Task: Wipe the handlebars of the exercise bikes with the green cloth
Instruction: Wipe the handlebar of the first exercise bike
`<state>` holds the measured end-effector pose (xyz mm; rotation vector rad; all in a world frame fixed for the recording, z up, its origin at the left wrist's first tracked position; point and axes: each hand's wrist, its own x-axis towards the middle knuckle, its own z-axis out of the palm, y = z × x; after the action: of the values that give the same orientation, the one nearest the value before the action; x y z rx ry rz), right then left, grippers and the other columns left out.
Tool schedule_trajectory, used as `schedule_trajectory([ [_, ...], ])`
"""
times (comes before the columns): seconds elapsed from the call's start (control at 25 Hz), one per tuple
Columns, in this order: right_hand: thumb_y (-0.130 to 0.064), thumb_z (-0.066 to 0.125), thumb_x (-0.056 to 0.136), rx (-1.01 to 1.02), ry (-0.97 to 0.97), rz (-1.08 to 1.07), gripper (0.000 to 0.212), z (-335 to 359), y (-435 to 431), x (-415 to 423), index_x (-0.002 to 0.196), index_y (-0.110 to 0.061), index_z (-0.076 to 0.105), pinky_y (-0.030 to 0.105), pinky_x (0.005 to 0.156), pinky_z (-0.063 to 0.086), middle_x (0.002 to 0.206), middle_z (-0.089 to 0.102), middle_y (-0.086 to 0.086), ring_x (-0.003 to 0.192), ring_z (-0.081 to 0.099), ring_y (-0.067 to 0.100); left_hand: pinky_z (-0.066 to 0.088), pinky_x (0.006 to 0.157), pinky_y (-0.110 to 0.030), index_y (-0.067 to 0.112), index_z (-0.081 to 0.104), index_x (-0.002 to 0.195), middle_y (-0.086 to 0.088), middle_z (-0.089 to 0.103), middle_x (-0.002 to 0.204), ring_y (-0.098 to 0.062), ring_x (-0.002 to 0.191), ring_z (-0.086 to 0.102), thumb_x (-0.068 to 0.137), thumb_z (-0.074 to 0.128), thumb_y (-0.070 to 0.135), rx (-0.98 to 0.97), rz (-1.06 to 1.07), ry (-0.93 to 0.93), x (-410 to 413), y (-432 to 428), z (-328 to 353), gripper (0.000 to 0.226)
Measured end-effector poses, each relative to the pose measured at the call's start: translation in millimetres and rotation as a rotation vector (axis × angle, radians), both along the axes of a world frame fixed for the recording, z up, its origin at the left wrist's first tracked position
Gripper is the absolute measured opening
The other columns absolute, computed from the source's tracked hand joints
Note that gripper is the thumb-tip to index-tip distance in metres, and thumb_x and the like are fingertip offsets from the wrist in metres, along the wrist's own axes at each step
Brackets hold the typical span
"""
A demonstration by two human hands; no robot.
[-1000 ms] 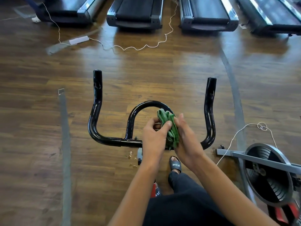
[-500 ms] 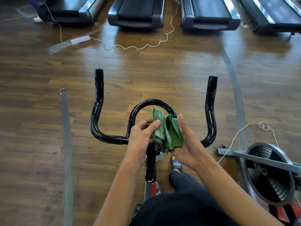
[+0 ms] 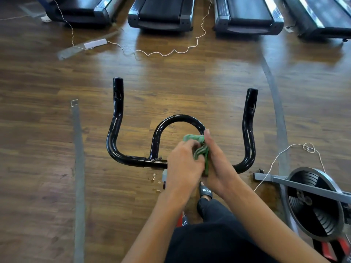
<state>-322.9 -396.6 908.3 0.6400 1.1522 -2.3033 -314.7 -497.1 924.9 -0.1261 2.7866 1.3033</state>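
Head view: both hands meet over the middle of the handlebars [image 3: 116, 130], bunching the green cloth [image 3: 200, 149] between them. Left hand [image 3: 183, 165] has its fingers curled onto the cloth and pinches a fold. Right hand [image 3: 220, 168] lies alongside with fingers straight, pointing away from the body, cloth pressed against its palm side. Thumb is hidden, so I cannot tell if it clamps. The cloth sits just above the crossbar, by the right foot of the centre loop [image 3: 179, 118]; whether it touches the metal I cannot tell. Key relation: the crossbar's long axis runs left-right under the hands, and both horns point away from the person. Right horn [image 3: 249, 128] is nearer the right hand, left horn [image 3: 118, 103] is well apart to the left, so the wipe likely starts with a sideways slide along the bar, probably rightward. No wiping looks done yet; this reads as folding the cloth ready. No container in view, so nothing to report inside one. Around: wooden floor [image 3: 38, 149], treadmills [image 3: 161, 14] along the far edge, a white cable [image 3: 171, 52] trailing before them, a second bike's flywheel [image 3: 319, 207] lower right, and a sandalled foot [image 3: 205, 191] under the hands.
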Motion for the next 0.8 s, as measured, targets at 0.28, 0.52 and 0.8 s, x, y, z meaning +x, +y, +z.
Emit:
schedule_trajectory([
  [0.28,-0.012,0.053,0.099,0.556,0.198,-0.004,0.028,-6.2,38.2,-9.5,0.126,-0.018,0.061,0.041,0.091,0.053,0.122,0.069,0.008,0.108,0.066,0.021,0.049,0.071,-0.006,0.017,0.073,0.108,0.006,0.072,0.097,0.000,0.079,0.062,0.097,0.059,0.013,0.304,0.337,0.064,-17.8,-68.9,-18.3,0.018],
  [0.52,-0.034,0.035,0.087,1.912,1.021,0.810,0.066,-71.2,25.6,39.9,0.152,-0.022,0.038,0.056,0.115,0.021,0.154,0.043,0.004,0.146,0.033,0.030,0.037,0.106,-0.042,0.016,0.062,0.126,-0.012,0.055,0.131,-0.031,0.124,0.045,0.097,0.055,0.022,-0.124,0.598,0.137,-53.5,-161.1,-54.1,0.030],
  [0.8,-0.028,0.034,0.085,1.906,1.084,0.869,0.064,-53.4,37.4,30.6,0.147,-0.020,0.047,0.046,0.114,0.020,0.145,0.054,0.002,0.138,0.046,0.024,0.037,0.099,-0.056,0.022,0.027,0.153,-0.017,0.051,0.137,-0.039,0.124,0.048,0.105,0.033,0.041,-0.272,0.513,-0.068,-73.0,-162.4,-86.3,0.052],
])
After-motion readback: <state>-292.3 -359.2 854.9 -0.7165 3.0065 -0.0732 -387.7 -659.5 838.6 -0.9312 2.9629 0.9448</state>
